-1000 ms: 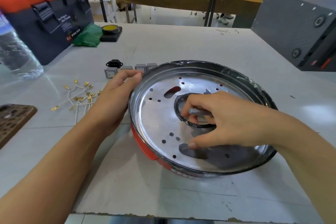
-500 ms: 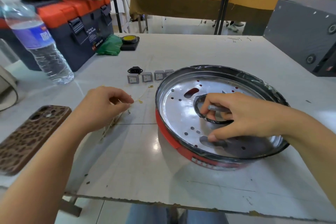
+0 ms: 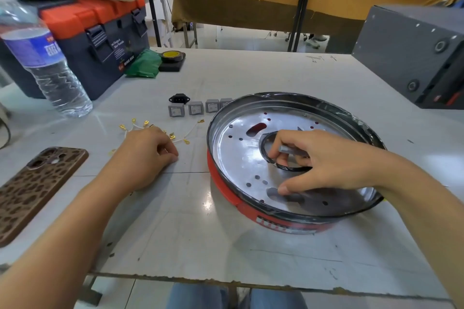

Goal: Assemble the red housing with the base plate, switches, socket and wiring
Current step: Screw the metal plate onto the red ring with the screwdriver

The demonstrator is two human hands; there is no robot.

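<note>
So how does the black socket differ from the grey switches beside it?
The black socket is dark, flanged and single; the grey switches are light, square, and stand several in a row. The socket lies farther back, at the row's left end. All rest loose on the table, not yet fitted.

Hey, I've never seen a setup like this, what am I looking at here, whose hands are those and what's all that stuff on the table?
There is one picture, taken by a camera on a person's head looking down at their own bare hands. The right hand reaches into a round red housing with a shiny metal base plate and grips a small grey metal bar. The left hand rests curled on thin white wires with gold terminals. On the white table lie grey square switches and a black socket.
</note>
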